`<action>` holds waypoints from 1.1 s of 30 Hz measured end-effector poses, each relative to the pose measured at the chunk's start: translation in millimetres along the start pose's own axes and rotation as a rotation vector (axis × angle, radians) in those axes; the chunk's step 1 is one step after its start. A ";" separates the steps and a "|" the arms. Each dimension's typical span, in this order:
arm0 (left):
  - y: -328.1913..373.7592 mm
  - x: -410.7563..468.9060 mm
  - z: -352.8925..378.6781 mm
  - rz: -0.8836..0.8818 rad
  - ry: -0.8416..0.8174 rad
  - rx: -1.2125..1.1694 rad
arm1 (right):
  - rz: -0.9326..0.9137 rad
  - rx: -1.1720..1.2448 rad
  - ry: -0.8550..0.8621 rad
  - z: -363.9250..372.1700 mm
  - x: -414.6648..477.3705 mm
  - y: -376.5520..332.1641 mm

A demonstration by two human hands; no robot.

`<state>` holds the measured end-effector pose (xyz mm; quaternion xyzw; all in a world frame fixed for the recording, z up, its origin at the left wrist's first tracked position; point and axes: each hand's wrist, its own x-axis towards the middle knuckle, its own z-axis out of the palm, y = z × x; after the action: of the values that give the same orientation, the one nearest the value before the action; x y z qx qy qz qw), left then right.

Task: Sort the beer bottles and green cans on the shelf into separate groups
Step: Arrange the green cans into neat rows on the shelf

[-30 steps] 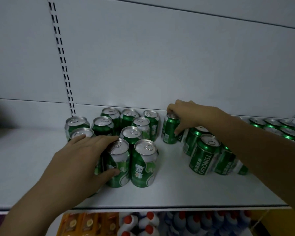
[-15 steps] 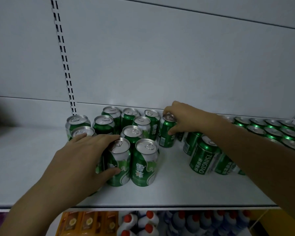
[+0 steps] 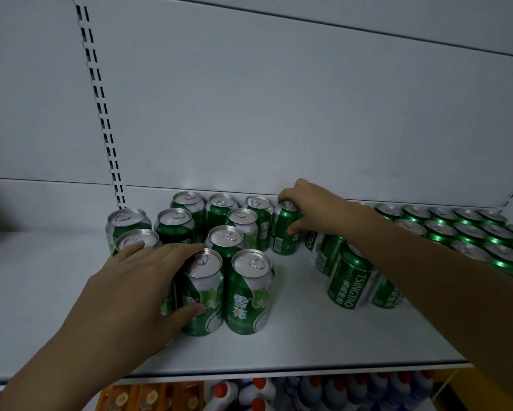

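Now, left hand (image 3: pixel 139 289): fingers over the rim and thumb on the side of the front can (image 3: pixel 204 292), clasping it.
Right hand (image 3: pixel 311 209): clenched around the top of the rear can (image 3: pixel 286 235).
Rear can: upright on the shelf (image 3: pixel 308 336), near the back wall, just beside the back row of the left cluster (image 3: pixel 249 289).
Left cluster: pale-green cans standing close together.
Tsingtao cans (image 3: pixel 350 280): grouped to the right, partly under the right forearm.
Below: red-capped bottles (image 3: pixel 258 393) on the lower shelf.
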<state>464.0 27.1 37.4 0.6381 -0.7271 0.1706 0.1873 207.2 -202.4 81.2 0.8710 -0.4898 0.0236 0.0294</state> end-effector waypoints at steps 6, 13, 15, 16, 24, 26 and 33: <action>-0.6 0.1 0.3 0.006 0.002 0.010 | 0.001 0.008 -0.006 -0.6 -0.8 -2.2; -0.5 0.1 0.1 0.022 0.014 0.018 | -0.092 0.003 -0.038 -10.9 -18.6 -4.4; -0.7 0.0 -0.1 0.024 0.012 0.011 | -0.097 0.010 -0.030 -8.5 -23.4 -6.3; -0.6 0.0 -0.2 0.026 0.015 0.009 | -0.103 0.013 -0.030 -8.0 -25.3 -7.2; -2.1 -0.8 0.9 0.034 0.026 0.006 | -0.169 0.057 -0.030 -10.0 -36.6 -16.3; -2.4 -0.9 1.7 0.035 0.023 0.003 | -0.204 0.083 -0.025 -9.0 -37.1 -22.4; -1.5 -0.3 1.1 0.036 0.027 0.013 | -0.219 0.109 -0.006 -7.7 -36.0 -25.7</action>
<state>465.4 26.6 36.3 0.6235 -0.7349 0.1873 0.1898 210.4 -157.9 85.7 0.9197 -0.3897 0.0442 -0.0171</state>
